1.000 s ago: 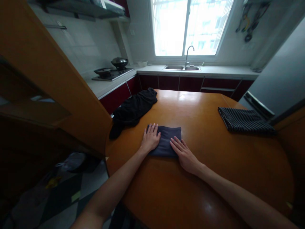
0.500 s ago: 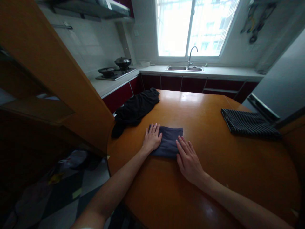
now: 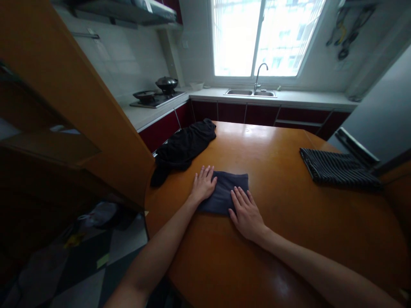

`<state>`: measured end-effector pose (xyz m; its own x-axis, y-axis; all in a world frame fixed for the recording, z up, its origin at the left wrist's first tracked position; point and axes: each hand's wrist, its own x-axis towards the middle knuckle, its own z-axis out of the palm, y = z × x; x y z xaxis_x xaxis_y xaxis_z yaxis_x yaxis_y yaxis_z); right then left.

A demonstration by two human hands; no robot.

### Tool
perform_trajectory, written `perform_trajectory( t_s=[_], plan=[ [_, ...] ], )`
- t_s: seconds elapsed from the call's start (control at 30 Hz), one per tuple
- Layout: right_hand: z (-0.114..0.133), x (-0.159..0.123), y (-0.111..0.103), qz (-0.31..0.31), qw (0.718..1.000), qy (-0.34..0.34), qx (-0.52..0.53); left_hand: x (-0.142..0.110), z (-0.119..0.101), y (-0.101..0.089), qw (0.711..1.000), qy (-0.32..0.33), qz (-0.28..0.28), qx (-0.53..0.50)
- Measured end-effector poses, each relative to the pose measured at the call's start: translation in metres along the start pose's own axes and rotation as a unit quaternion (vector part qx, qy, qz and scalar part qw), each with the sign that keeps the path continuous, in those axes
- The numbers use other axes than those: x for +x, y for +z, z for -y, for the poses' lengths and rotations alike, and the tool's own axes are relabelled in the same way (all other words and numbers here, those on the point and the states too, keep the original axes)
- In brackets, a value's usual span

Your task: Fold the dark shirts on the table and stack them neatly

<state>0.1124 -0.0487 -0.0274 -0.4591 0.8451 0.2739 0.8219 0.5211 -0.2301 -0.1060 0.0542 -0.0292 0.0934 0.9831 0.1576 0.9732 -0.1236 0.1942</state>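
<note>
A dark grey-blue folded cloth [image 3: 223, 192] lies flat on the wooden table [image 3: 276, 171]; whether it is a garment I cannot tell. My left hand [image 3: 203, 185] rests palm down over its left edge, fingers stretched out and pointing away from me. On the cloth's near right part lies my right hand [image 3: 245, 214], also flat, its fingers extended and its palm partly beyond the edge. Both hands are open and grip nothing. The portions of cloth beneath the hands are hidden.
Crumpled black clothing [image 3: 188, 145] lies at the table's far left edge. A dark striped folded cloth [image 3: 337, 167] is at the right. Behind stand a counter with a sink [image 3: 239, 92] and a stove with a wok [image 3: 166, 83]. A wooden partition [image 3: 105, 107] rises at left.
My right hand has slid left and slightly towards me, further onto the cloth. My left hand has shifted slightly left. The cloth's near edge has skewed a little to the left.
</note>
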Motion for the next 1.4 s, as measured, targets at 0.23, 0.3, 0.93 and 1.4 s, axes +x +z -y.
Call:
perform_trajectory(
  t_s=[0.23, 0.3, 0.93, 1.4],
  plan=[
    [-0.012, -0.013, -0.009, -0.069, 0.993, -0.009, 0.095, 0.022, 0.032, -0.020, 0.995, -0.076, -0.021, -0.061],
    [-0.016, 0.006, -0.012, -0.081, 0.991, 0.005, 0.103, 0.014, 0.018, -0.024, 0.996, -0.057, -0.047, -0.046],
    [-0.103, 0.040, 0.001, -0.055, 0.975, 0.196, 0.095, 0.008, 0.026, -0.010, 0.996, -0.064, -0.015, -0.059],
    [-0.058, 0.041, -0.015, -0.044, 0.854, 0.285, 0.433, -0.005, 0.045, -0.049, 0.890, -0.199, 0.108, -0.395]
  ],
)
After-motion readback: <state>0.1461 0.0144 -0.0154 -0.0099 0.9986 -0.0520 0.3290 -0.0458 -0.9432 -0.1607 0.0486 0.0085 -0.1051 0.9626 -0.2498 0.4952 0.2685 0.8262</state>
